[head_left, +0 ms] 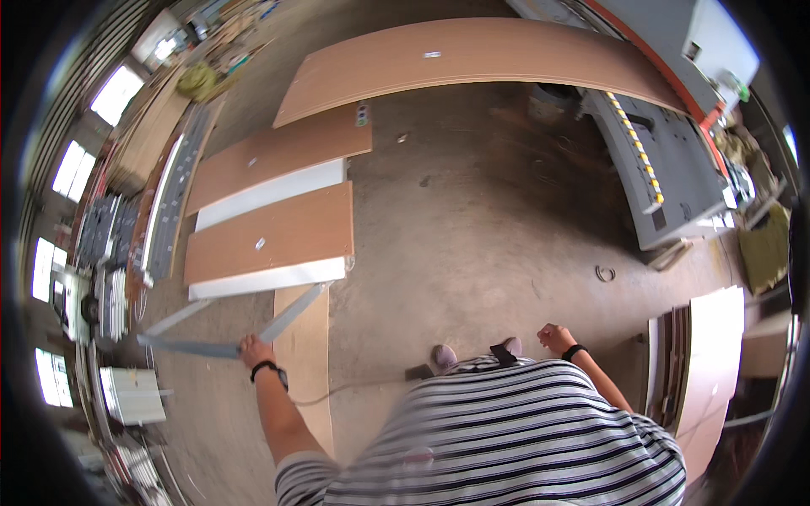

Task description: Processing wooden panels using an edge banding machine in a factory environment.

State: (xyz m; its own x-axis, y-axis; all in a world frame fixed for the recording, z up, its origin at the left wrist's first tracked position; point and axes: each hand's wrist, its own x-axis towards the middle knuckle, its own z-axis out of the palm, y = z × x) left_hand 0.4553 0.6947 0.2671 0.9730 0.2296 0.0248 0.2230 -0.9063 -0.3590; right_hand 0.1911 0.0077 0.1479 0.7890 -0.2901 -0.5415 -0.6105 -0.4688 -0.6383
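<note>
At the left, my left hand (256, 350) is wrapped round a grey metal push bar (190, 347). Two slanting arms run from this bar to the near end of a stack of boards. On that stack lies a brown panel (295, 236) with a small white label, over a white panel (270, 278). To the right of my body, my right hand (555, 339) hangs with its fingers curled in, and nothing shows in them. It is apart from everything around it. Both wrists wear dark bands.
A second brown panel (270, 160) lies beyond the first. A long brown panel (472, 63) reaches across to a grey machine (658, 160) with a yellow roller strip. Boards (709, 363) lean upright at my right. A narrow pale board (304, 354) lies beside my left arm.
</note>
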